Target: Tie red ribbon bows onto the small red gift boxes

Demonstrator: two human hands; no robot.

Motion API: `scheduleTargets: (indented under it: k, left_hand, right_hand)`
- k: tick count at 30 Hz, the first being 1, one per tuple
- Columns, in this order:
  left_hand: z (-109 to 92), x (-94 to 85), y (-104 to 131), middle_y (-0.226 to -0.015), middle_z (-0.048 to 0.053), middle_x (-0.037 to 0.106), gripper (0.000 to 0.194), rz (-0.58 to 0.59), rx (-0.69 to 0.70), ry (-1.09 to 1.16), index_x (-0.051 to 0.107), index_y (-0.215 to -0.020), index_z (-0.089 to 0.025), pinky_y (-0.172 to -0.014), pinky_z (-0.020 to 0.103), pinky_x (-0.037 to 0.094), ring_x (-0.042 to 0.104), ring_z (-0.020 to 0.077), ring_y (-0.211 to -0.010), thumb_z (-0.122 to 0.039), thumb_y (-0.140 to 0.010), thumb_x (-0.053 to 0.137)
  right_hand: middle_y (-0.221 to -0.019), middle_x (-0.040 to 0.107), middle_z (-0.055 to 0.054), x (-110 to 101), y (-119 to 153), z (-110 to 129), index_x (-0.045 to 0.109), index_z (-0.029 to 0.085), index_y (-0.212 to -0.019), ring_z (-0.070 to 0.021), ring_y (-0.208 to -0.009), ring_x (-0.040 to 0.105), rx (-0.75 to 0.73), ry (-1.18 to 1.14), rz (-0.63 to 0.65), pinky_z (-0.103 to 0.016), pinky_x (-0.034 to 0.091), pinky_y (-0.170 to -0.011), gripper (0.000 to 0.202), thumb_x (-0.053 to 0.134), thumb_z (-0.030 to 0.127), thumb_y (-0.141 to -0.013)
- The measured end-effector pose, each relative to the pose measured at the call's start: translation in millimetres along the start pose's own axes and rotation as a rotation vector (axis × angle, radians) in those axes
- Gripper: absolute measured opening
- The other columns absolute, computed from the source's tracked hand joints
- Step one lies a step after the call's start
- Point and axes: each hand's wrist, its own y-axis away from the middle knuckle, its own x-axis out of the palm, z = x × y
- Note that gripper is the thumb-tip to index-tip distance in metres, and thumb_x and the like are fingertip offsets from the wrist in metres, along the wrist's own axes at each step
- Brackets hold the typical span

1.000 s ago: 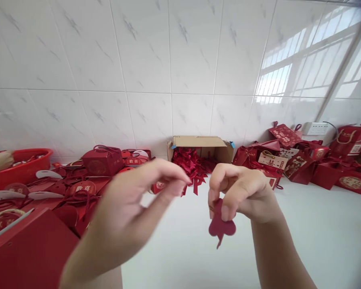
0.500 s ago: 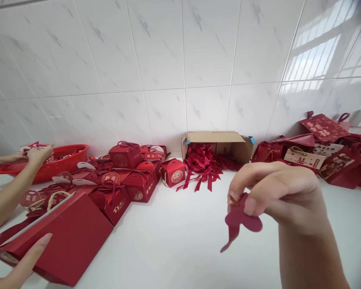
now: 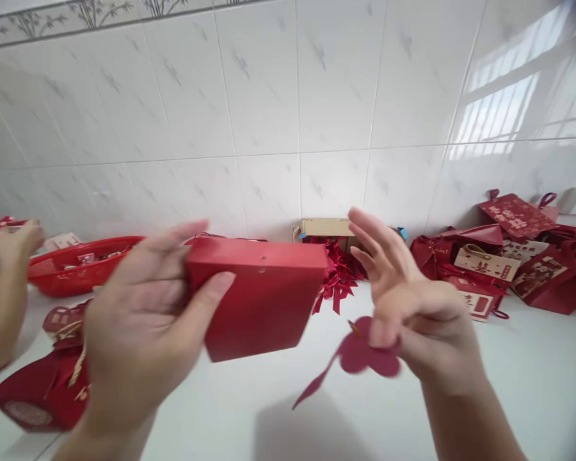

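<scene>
My left hand (image 3: 144,326) grips a red gift box (image 3: 264,307) by its left end and holds it up off the table. Small holes show near the box's top edge. Between the thumb and fingers of my right hand (image 3: 408,301) is a dark-red paper flower tag (image 3: 367,358), with a strip of the same colour trailing down to the left. The other right fingers are spread upward. Box and tag are apart, the tag lower and to the right. Behind the box, red ribbons (image 3: 338,282) spill from a cardboard carton (image 3: 329,226), partly hidden.
Far left, a co-worker's hand (image 3: 16,240) holds a small red item beside a red plastic basket (image 3: 67,278). A filled red box (image 3: 38,397) stands at the lower left. Several red gift bags (image 3: 547,275) are piled at the right against the tiled wall (image 3: 264,96).
My left hand has lifted the red box from the lower left to the middle. My right hand has shifted slightly left, still holding the flower tag. The co-worker's hand has moved left.
</scene>
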Motion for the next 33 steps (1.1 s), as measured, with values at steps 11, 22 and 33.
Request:
scheduleTargets:
  k: [11,22,33]
  left_hand:
    - [-1,65.2,9,-0.101,0.001,0.064,0.009,0.306,-0.111,0.489,0.052,-0.094,-0.024,-0.058,0.018,0.055,0.065,0.012,-0.078,-0.028,-0.088,0.057]
    - [13,65.8,5,-0.067,-0.004,0.056,0.008,0.188,0.181,0.38,0.053,-0.089,-0.021,-0.045,0.02,0.044,0.053,0.0089,-0.054,-0.019,-0.085,0.059]
    - [6,68.0,15,-0.073,0.001,0.062,0.013,0.113,0.399,0.27,0.058,-0.093,-0.023,-0.055,0.029,0.051,0.063,0.0162,-0.071,-0.015,-0.083,0.058]
  right_hand:
    - [-0.108,0.062,-0.006,14,9,-15,0.065,0.026,-0.08,-0.0271,-0.134,0.034,0.024,0.133,-0.22,-0.043,0.041,-0.101,0.01,0.064,0.017,-0.085]
    - [-0.14,0.045,-0.002,13,3,-17,0.063,0.022,-0.078,-0.0307,-0.134,0.037,-0.032,0.291,-0.22,-0.048,0.04,-0.105,0.014,0.061,0.008,-0.083]
    - [-0.128,0.057,-0.007,17,3,-17,0.066,0.021,-0.08,-0.0283,-0.132,0.04,0.004,0.393,-0.254,-0.041,0.05,-0.092,0.009,0.067,0.012,-0.082]
